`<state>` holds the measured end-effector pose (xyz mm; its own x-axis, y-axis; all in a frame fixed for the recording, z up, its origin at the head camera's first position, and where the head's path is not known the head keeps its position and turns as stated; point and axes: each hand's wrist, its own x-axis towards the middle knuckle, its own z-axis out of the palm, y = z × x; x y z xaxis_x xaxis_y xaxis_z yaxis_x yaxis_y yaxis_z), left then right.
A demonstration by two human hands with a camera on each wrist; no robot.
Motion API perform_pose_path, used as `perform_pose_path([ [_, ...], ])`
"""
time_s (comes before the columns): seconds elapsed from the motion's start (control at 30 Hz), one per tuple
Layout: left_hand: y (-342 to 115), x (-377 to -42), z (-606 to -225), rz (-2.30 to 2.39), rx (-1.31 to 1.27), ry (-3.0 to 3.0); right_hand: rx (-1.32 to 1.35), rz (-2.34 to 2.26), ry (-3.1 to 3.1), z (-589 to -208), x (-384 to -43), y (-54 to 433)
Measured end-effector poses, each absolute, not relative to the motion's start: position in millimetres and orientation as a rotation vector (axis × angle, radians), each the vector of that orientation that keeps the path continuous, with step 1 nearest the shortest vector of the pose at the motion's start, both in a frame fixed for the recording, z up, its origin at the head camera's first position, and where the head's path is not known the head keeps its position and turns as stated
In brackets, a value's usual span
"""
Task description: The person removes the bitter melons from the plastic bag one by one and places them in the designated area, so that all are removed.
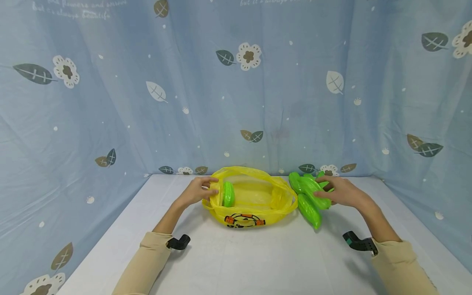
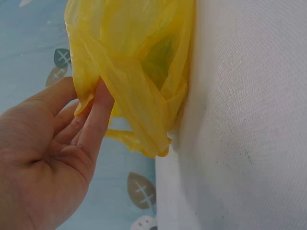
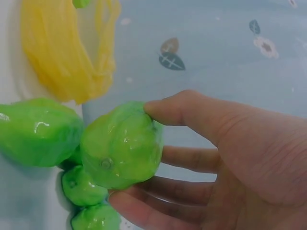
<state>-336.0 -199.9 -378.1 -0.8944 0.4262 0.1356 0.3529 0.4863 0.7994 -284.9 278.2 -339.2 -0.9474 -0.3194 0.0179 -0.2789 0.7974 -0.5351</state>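
A yellow plastic bag with a printed front stands on the table, its mouth spread open. My left hand pinches the bag's left rim between thumb and fingers; the left wrist view shows the thin film at its fingertips. Inside, near that rim, lies a glossy green, long, rounded piece. To the right of the bag my right hand holds a similar shiny green piece by its end, thumb on one side, fingers on the other. Several more green pieces lie against it.
A white-covered table carries everything. Behind and at both sides hangs a blue curtain with leaf and flower prints. Black wrist mounts sit at the cuffs of the beige sleeves.
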Motion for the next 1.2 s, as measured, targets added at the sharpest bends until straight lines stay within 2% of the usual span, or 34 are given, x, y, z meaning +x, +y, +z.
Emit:
perform_pose_path([
  [0.27, -206.5, -350.8, -395.8, 1.4, 0.692, 2.661, -0.44, -0.846, 2.899, -342.9, -288.1, 284.3],
  [1.2, -203.8, -345.7, -389.6, 1.408, 0.691, 2.648, -0.326, -0.762, 2.76, -343.5, -287.1, 302.6],
])
